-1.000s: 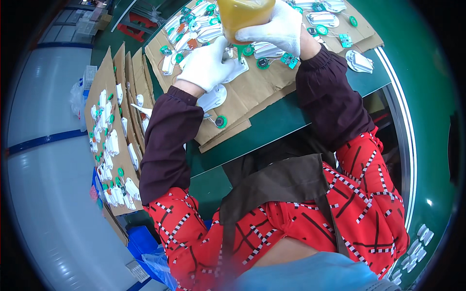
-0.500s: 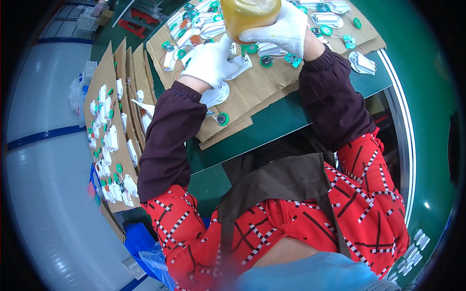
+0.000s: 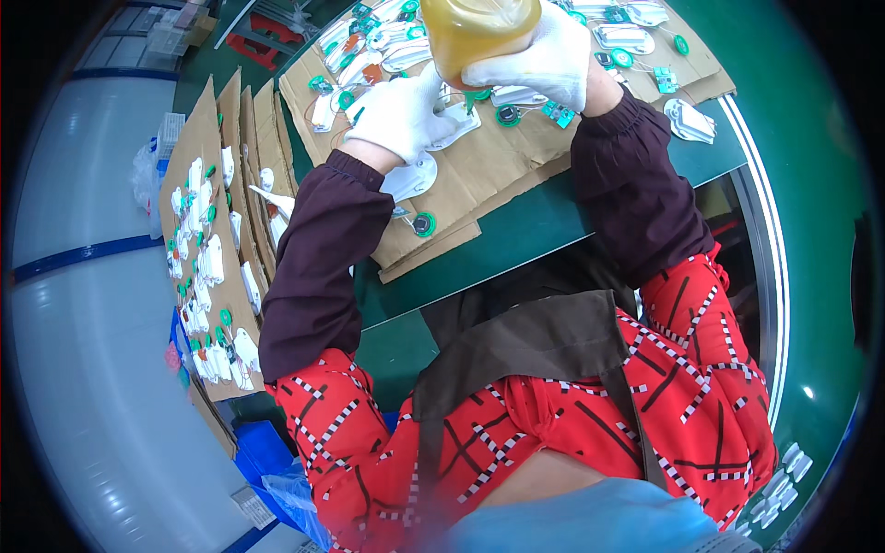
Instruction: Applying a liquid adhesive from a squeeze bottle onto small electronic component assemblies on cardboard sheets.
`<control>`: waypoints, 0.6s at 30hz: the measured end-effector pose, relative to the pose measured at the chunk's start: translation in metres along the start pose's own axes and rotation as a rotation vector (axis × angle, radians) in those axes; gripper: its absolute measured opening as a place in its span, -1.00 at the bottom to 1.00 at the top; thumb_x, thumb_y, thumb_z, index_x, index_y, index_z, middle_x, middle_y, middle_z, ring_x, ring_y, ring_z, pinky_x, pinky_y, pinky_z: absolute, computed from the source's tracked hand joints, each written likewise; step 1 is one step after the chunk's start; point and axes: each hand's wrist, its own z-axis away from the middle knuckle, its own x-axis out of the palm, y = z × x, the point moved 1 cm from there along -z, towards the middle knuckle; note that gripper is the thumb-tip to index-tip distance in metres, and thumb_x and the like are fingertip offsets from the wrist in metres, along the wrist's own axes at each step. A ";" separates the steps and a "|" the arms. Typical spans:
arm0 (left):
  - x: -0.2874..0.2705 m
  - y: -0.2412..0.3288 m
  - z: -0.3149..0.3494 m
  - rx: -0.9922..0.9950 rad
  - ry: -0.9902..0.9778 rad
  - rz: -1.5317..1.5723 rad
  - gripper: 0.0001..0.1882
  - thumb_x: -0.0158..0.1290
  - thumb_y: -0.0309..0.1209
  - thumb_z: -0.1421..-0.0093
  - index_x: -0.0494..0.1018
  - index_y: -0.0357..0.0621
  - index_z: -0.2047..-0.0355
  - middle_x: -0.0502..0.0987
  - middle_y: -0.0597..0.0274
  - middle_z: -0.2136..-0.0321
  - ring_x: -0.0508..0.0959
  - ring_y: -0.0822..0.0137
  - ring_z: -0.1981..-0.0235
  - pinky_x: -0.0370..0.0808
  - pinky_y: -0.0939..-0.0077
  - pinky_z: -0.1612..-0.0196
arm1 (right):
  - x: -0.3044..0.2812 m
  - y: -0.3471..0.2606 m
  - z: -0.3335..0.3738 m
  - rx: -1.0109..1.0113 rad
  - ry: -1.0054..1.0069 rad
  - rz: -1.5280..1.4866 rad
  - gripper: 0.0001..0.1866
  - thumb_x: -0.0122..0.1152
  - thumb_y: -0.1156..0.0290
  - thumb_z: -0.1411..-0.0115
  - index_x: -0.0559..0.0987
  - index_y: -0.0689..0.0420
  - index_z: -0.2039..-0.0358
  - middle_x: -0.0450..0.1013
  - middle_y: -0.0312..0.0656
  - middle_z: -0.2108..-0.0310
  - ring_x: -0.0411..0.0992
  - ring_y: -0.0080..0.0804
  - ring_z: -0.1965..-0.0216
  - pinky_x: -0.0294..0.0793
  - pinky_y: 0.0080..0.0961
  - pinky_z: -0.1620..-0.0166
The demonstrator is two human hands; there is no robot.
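My right hand (image 3: 548, 64), in a white glove, is wrapped round a soft, clear bottle of yellow-amber liquid (image 3: 479, 37) at the top edge. The bottle is tilted, and its lower end hides what lies under it. My left hand (image 3: 398, 118), also gloved, is closed at the near side of a white plastic housing (image 3: 459, 127). Its fingertips are partly hidden, so what they pinch does not show. Just below my left wrist lies another white housing (image 3: 417, 175), with a black disc in a green ring (image 3: 424, 224) close by.
Brown cardboard (image 3: 502, 180) covers much of the green table (image 3: 535, 214), bearing several white housings, green boards and wired discs. One housing (image 3: 690, 122) lies at the table's right. Upright cardboard sheets (image 3: 241, 304) with similar parts lean at the left. A red stool (image 3: 263, 39) stands behind.
The bottle and my right hand have shifted slightly right and down in the picture. My left hand stays by the same housing, its fingers only slightly moved.
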 end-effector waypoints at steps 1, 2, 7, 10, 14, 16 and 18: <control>-0.001 0.000 0.000 0.000 0.000 0.000 -0.67 0.15 -0.18 0.04 0.52 -0.27 0.51 0.48 -0.01 0.65 0.53 0.07 0.56 0.45 0.37 0.45 | 0.000 -0.001 0.000 -0.002 0.005 0.004 -0.25 0.51 0.40 0.24 0.36 0.24 0.00 0.44 -0.16 0.12 0.39 -0.45 0.11 0.38 -0.48 0.01; -0.002 0.001 -0.001 -0.027 -0.050 -0.038 -0.61 0.12 -0.17 0.01 0.41 -0.20 0.28 0.53 0.04 0.56 0.55 0.08 0.50 0.48 0.33 0.40 | -0.001 -0.001 -0.001 -0.001 0.005 0.004 -0.25 0.51 0.40 0.24 0.36 0.24 0.00 0.44 -0.16 0.12 0.39 -0.45 0.11 0.38 -0.48 0.01; -0.002 -0.001 -0.001 -0.026 -0.076 -0.030 -0.51 0.10 -0.16 -0.01 0.33 -0.14 0.09 0.58 0.11 0.47 0.58 0.11 0.44 0.51 0.30 0.34 | 0.000 0.003 -0.002 0.046 0.001 -0.084 -0.25 0.50 0.44 0.24 0.35 0.24 -0.01 0.44 -0.19 0.13 0.39 -0.47 0.11 0.38 -0.49 0.02; -0.002 0.000 -0.001 -0.036 -0.082 -0.043 -0.53 0.10 -0.16 -0.01 0.35 -0.13 0.12 0.58 0.12 0.47 0.59 0.12 0.44 0.51 0.31 0.34 | 0.001 -0.002 -0.001 0.022 0.020 -0.056 -0.24 0.49 0.44 0.24 0.35 0.24 -0.02 0.44 -0.19 0.12 0.39 -0.47 0.10 0.38 -0.49 0.02; -0.003 0.000 0.000 -0.048 -0.084 -0.039 -0.54 0.10 -0.16 -0.01 0.36 -0.14 0.14 0.58 0.12 0.47 0.58 0.11 0.44 0.51 0.31 0.34 | 0.002 -0.005 -0.001 -0.007 0.032 -0.061 -0.24 0.49 0.44 0.24 0.35 0.24 -0.02 0.44 -0.19 0.12 0.38 -0.47 0.10 0.38 -0.49 0.01; -0.001 -0.001 -0.001 -0.039 -0.079 -0.039 -0.54 0.11 -0.16 -0.01 0.36 -0.15 0.14 0.58 0.12 0.47 0.58 0.10 0.44 0.51 0.31 0.34 | -0.002 0.001 0.001 0.167 -0.038 -0.031 -0.24 0.49 0.44 0.24 0.35 0.23 -0.02 0.43 -0.18 0.11 0.38 -0.47 0.09 0.37 -0.49 0.00; 0.000 -0.001 -0.002 -0.030 -0.078 -0.036 -0.54 0.11 -0.17 0.00 0.35 -0.16 0.14 0.58 0.12 0.47 0.58 0.10 0.44 0.51 0.31 0.34 | -0.001 0.003 0.001 0.115 -0.014 -0.017 -0.25 0.49 0.43 0.24 0.36 0.23 -0.02 0.44 -0.19 0.12 0.38 -0.47 0.09 0.37 -0.49 0.00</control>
